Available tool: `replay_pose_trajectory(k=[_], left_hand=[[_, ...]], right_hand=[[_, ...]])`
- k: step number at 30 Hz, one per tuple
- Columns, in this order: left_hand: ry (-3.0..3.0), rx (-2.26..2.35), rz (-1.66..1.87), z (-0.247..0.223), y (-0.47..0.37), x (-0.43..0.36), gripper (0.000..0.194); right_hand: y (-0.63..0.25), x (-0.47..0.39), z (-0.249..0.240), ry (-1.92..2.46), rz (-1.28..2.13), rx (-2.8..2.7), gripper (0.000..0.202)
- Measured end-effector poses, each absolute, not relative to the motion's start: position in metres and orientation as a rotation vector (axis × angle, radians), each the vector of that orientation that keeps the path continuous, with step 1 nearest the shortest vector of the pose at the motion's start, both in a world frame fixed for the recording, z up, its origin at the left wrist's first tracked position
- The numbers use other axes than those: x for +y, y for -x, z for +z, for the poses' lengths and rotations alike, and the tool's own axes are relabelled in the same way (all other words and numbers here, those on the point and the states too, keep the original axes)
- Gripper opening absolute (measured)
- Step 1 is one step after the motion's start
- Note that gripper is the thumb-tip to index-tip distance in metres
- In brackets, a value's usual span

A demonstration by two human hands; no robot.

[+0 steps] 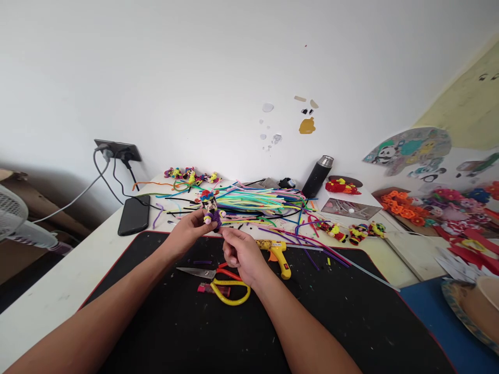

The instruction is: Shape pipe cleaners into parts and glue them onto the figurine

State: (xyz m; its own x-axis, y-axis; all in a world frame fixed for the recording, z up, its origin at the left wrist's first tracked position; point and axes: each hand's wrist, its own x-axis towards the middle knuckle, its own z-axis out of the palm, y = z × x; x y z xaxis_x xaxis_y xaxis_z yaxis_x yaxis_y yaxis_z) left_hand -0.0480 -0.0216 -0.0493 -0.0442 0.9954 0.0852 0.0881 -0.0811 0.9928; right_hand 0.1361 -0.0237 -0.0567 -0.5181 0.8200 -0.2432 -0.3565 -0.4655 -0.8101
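Note:
My left hand [188,228] grips a small pipe-cleaner doll [211,205] with a red and blue hat, a pale face with black markings and a purple body. The doll is upright above the back edge of the black mat. At its lower end, my right hand [244,253] has thumb and forefinger pinched together with the other fingers curled; whatever lies between the fingertips is too small to make out. Below the hands are scissors [199,272] with red and yellow handles, partly over a pinkish-red lighter-like object [204,288]. A yellow glue gun [281,254] rests just right of my right hand.
Loose pipe cleaners [253,200] spread along the back. Similar dolls lie at back left [191,175] and right [357,234]. A phone [134,215], a black thermos [317,177] and a white box [346,205] stand around the mat [175,332]. A fan [15,213] is at left.

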Motion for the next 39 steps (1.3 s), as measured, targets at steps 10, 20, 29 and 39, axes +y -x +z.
replay_pose_trajectory(k=[10,20,29,39], left_hand=[[-1.336,1.327,1.254,-0.046,0.045,-0.023,0.043],[-1.271,1.319,1.305,-0.041,0.046,-0.024,0.038],[-1.247,1.383,1.32,-0.038,0.063,-0.02,0.038],[-1.307,1.713,0.698,-0.034,0.124,-0.057,0.043]], right_hand=[[-0.136,-0.023,-0.056,0.823,2.037,-0.925,0.045],[-0.137,-0.023,-0.055,0.805,2.049,-0.943,0.047],[-0.138,-0.023,-0.057,0.831,2.024,-0.966,0.047],[-0.139,-0.026,-0.053,0.828,1.976,-1.054,0.046]])
